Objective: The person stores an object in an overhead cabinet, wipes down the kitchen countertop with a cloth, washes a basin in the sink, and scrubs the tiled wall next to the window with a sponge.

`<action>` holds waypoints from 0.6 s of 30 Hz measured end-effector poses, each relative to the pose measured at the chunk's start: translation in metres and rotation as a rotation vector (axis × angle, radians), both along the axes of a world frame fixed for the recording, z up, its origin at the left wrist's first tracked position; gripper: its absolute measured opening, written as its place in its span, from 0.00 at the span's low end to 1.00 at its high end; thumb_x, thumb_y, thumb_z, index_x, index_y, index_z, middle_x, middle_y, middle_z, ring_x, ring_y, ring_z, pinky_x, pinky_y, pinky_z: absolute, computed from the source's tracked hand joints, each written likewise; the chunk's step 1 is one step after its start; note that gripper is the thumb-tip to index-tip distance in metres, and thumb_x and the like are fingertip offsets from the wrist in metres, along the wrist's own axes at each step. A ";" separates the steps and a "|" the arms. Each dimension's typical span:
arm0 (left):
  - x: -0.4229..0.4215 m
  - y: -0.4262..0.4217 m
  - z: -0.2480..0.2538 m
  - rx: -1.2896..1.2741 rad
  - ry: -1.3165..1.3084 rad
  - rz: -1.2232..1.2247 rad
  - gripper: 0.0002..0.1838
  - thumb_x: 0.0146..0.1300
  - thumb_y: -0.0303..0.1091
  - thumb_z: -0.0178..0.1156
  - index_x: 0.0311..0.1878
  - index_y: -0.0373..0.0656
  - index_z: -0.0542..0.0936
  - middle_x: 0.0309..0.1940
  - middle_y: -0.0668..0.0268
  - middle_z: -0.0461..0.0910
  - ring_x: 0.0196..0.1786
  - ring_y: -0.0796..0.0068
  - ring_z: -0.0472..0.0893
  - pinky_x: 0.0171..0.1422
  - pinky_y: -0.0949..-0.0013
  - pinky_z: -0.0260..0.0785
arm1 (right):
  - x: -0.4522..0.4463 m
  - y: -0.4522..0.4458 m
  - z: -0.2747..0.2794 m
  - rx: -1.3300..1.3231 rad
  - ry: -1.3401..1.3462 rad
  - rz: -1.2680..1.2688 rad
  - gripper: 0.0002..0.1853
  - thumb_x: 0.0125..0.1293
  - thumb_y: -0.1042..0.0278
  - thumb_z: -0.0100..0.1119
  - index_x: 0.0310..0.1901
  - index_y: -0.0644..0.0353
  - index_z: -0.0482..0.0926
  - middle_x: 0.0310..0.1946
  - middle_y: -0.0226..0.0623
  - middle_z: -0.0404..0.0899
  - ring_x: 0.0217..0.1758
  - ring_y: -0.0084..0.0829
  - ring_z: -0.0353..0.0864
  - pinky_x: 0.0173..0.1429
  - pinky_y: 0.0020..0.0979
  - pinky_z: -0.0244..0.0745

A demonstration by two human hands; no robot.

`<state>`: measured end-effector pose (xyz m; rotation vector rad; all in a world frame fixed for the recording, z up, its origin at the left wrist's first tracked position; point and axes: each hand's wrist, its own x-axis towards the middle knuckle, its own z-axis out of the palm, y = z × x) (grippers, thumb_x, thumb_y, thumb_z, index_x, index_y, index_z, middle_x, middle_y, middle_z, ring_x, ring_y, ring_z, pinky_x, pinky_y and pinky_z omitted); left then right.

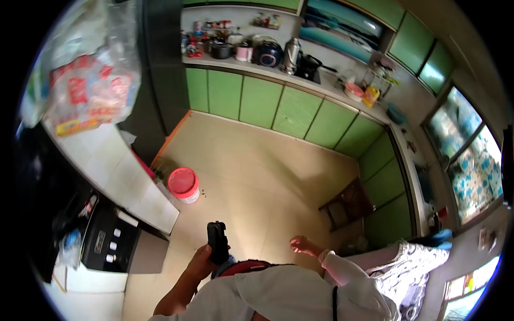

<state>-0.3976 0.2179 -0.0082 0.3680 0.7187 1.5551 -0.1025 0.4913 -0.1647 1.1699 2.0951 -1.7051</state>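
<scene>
Left hand [201, 262] wraps black handheld device [218, 243], 7 o'clock in view. Right hand [303, 245], 5 o'clock: loosely part-open, nothing seen in it. Advise firm grip, device clear of bucket [183, 183] at its 11 o'clock.

Red-lidded bucket [183, 185] on beige floor [241, 155]

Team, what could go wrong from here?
1. The left hand alone holds the black device above the bare floor; a loose grip might drop it.
2. The red-lidded bucket stands on the floor ahead and to the left, so a foot could catch it.
3. The chair by the right-hand cabinets could likewise be bumped.
</scene>
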 end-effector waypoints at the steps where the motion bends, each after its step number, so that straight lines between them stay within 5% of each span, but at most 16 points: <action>1: -0.019 0.019 -0.001 0.040 0.019 -0.017 0.35 0.58 0.54 0.54 0.61 0.39 0.61 0.54 0.65 0.68 0.56 0.72 0.68 0.60 0.67 0.59 | -0.007 0.011 0.002 -0.002 -0.011 -0.062 0.13 0.59 0.66 0.54 0.43 0.65 0.74 0.31 0.37 0.78 0.29 0.25 0.79 0.31 0.25 0.74; 10: -0.139 0.176 -0.012 0.089 -0.055 -0.170 0.33 0.61 0.52 0.52 0.63 0.43 0.58 0.54 0.67 0.67 0.57 0.72 0.68 0.59 0.66 0.60 | -0.051 0.016 -0.031 -0.173 -0.051 -0.270 0.15 0.56 0.67 0.55 0.44 0.64 0.75 0.30 0.36 0.80 0.28 0.27 0.79 0.30 0.27 0.74; 14: -0.171 0.269 -0.012 0.077 0.395 -0.253 0.32 0.61 0.54 0.51 0.63 0.46 0.58 0.56 0.67 0.66 0.57 0.72 0.68 0.57 0.67 0.61 | -0.061 0.048 -0.048 -0.058 -0.074 -0.307 0.15 0.56 0.67 0.55 0.43 0.64 0.75 0.30 0.36 0.80 0.29 0.27 0.79 0.30 0.26 0.75; 16: -0.171 0.321 -0.020 0.101 -0.132 -0.211 0.33 0.61 0.54 0.50 0.64 0.47 0.57 0.58 0.68 0.65 0.57 0.71 0.68 0.55 0.66 0.62 | -0.056 0.074 -0.049 -0.080 -0.019 -0.364 0.15 0.55 0.66 0.56 0.43 0.64 0.75 0.29 0.36 0.80 0.28 0.26 0.79 0.30 0.25 0.75; 18: -0.177 0.368 -0.026 0.111 -0.134 -0.264 0.33 0.61 0.54 0.50 0.64 0.47 0.57 0.59 0.69 0.65 0.58 0.70 0.67 0.55 0.65 0.62 | -0.055 0.105 -0.050 -0.122 -0.021 -0.458 0.15 0.55 0.66 0.56 0.43 0.64 0.75 0.29 0.36 0.80 0.27 0.26 0.79 0.29 0.25 0.75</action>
